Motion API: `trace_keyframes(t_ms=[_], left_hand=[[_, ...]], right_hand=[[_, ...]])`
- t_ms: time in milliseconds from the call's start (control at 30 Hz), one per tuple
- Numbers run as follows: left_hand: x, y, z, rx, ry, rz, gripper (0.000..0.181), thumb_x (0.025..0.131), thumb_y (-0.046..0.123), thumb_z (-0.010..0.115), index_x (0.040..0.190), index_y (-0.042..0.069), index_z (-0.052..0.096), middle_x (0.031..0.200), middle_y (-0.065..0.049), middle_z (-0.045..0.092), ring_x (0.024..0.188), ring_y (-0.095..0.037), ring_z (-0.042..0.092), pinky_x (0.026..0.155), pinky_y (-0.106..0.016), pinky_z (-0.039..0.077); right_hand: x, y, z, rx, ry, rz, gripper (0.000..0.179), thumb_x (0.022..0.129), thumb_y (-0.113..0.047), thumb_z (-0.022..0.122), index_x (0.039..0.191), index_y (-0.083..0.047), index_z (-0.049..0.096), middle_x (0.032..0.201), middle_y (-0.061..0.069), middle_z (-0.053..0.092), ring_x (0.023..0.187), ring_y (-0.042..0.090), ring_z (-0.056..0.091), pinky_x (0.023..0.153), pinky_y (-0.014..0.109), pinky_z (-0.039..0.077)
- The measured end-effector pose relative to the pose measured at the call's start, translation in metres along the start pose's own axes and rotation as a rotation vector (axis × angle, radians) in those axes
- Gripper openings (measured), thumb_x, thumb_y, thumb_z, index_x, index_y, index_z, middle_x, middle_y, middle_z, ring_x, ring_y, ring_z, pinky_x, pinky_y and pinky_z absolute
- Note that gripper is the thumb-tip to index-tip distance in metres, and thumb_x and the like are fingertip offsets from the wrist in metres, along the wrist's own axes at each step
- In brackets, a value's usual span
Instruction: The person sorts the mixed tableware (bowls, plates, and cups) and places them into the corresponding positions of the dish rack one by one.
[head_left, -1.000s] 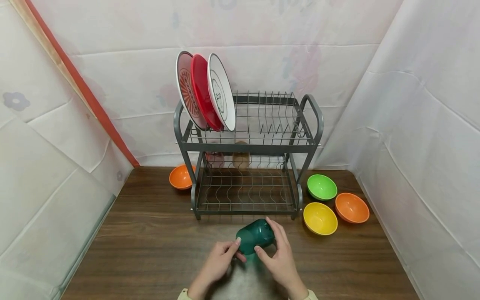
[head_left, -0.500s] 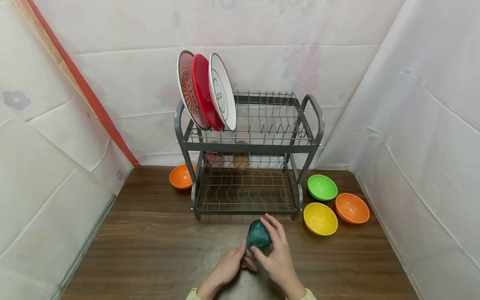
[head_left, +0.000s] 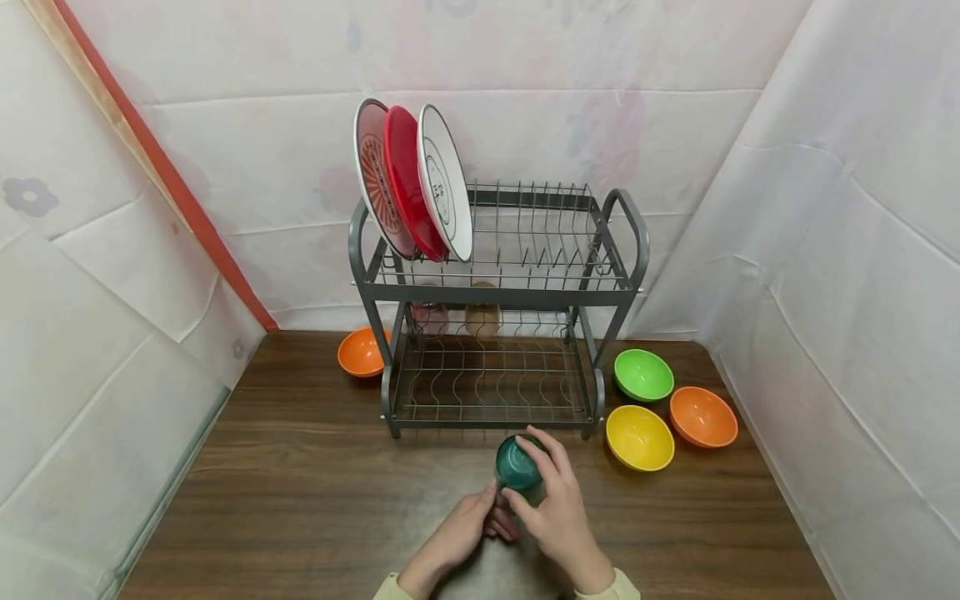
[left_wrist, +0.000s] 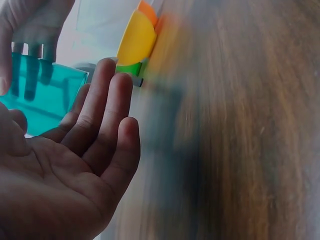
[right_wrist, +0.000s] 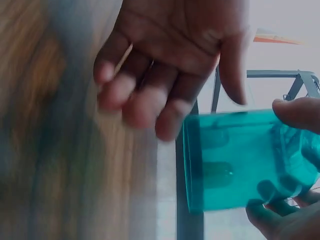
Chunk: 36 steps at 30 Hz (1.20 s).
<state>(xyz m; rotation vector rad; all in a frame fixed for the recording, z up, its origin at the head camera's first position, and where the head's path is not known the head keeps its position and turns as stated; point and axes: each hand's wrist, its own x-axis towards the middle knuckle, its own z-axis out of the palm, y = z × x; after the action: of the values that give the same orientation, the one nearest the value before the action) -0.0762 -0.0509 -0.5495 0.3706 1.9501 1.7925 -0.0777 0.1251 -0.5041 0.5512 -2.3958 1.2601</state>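
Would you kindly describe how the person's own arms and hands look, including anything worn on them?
The left hand and right hand are bare, with no gloves or rings showing. Pale yellow cuffs, the left sleeve and right sleeve, show at the head view's bottom edge, with no visible markings. The rest of the arms is out of frame.

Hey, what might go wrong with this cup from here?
The cup looks smooth, so it might slip from the left grip or right grip onto the table.
The rack stands just beyond it, so moving forward could knock the two together.
The plates stand on edge up top, so such a bump might rattle them.
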Motion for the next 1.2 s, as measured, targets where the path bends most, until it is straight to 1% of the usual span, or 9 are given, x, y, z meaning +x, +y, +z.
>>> trace_keyframes(t_ms=[167,267,467,567,667,833,967,1067,1200], left_hand=[[-0.001,0.005,-0.004,0.027,0.001,0.012,0.061,0.112,0.033,0.016,0.112,-0.005,0.065,0.09,-0.014,0.074,0.084,-0.031,0.07,0.074,-0.042,0.053],[-0.001,0.007,-0.008,0.028,0.01,-0.001,0.06,0.111,0.036,0.02,0.113,-0.006,0.063,0.09,-0.012,0.074,0.084,-0.029,0.07,0.075,-0.042,0.052],[-0.002,0.008,-0.016,0.013,0.026,-0.022,0.059,0.111,0.037,0.023,0.113,-0.008,0.062,0.092,-0.015,0.073,0.086,-0.031,0.069,0.077,-0.044,0.051],[-0.003,0.007,-0.021,-0.009,0.042,-0.031,0.057,0.111,0.035,0.024,0.112,-0.009,0.061,0.093,-0.017,0.072,0.087,-0.033,0.068,0.077,-0.044,0.05],[-0.005,0.007,-0.026,-0.017,0.069,-0.036,0.055,0.112,0.033,0.025,0.112,-0.01,0.06,0.093,-0.018,0.072,0.087,-0.033,0.068,0.078,-0.043,0.049],[-0.01,0.007,-0.038,-0.013,0.12,-0.025,0.055,0.111,0.032,0.026,0.113,-0.012,0.058,0.094,-0.02,0.071,0.086,-0.034,0.068,0.077,-0.04,0.049],[-0.014,0.005,-0.048,-0.008,0.16,-0.013,0.055,0.111,0.033,0.027,0.113,-0.013,0.058,0.095,-0.022,0.071,0.086,-0.034,0.068,0.076,-0.038,0.048],[-0.016,0.003,-0.055,0.003,0.187,-0.019,0.057,0.111,0.036,0.028,0.113,-0.013,0.058,0.094,-0.02,0.071,0.086,-0.033,0.068,0.077,-0.037,0.048],[-0.019,0.001,-0.064,0.015,0.233,-0.046,0.058,0.11,0.039,0.028,0.114,-0.011,0.058,0.094,-0.017,0.071,0.086,-0.029,0.068,0.078,-0.036,0.046]], right_hand=[[0.006,0.003,-0.004,-0.04,0.034,-0.059,0.078,0.07,-0.009,0.092,0.138,-0.016,0.056,0.146,0.01,0.045,0.125,0.028,0.053,0.089,0.049,0.053],[0.012,0.005,-0.007,-0.059,0.054,-0.091,0.079,0.068,-0.009,0.093,0.138,-0.014,0.056,0.145,0.011,0.046,0.123,0.029,0.054,0.087,0.049,0.054],[0.028,0.009,-0.016,-0.073,0.059,-0.128,0.077,0.069,-0.009,0.092,0.137,-0.011,0.056,0.144,0.013,0.046,0.125,0.031,0.052,0.09,0.05,0.052],[0.04,0.013,-0.023,-0.073,0.066,-0.125,0.073,0.07,-0.01,0.092,0.134,-0.009,0.056,0.145,0.015,0.046,0.126,0.032,0.052,0.093,0.05,0.05],[0.051,0.015,-0.03,-0.069,0.069,-0.093,0.067,0.071,-0.011,0.092,0.128,-0.008,0.055,0.146,0.012,0.046,0.126,0.032,0.052,0.095,0.048,0.049],[0.069,0.017,-0.038,-0.085,0.067,-0.044,0.06,0.072,-0.016,0.091,0.116,-0.008,0.05,0.144,0.011,0.048,0.123,0.032,0.054,0.093,0.048,0.051],[0.083,0.02,-0.042,-0.118,0.076,-0.023,0.059,0.072,-0.016,0.092,0.107,-0.008,0.045,0.142,0.012,0.05,0.121,0.034,0.056,0.09,0.049,0.053],[0.094,0.023,-0.044,-0.134,0.078,-0.019,0.058,0.073,-0.016,0.091,0.105,-0.009,0.043,0.142,0.013,0.05,0.12,0.035,0.056,0.089,0.049,0.053],[0.109,0.028,-0.044,-0.154,0.096,-0.025,0.058,0.073,-0.014,0.091,0.104,-0.008,0.043,0.143,0.014,0.05,0.121,0.036,0.055,0.09,0.05,0.053]])
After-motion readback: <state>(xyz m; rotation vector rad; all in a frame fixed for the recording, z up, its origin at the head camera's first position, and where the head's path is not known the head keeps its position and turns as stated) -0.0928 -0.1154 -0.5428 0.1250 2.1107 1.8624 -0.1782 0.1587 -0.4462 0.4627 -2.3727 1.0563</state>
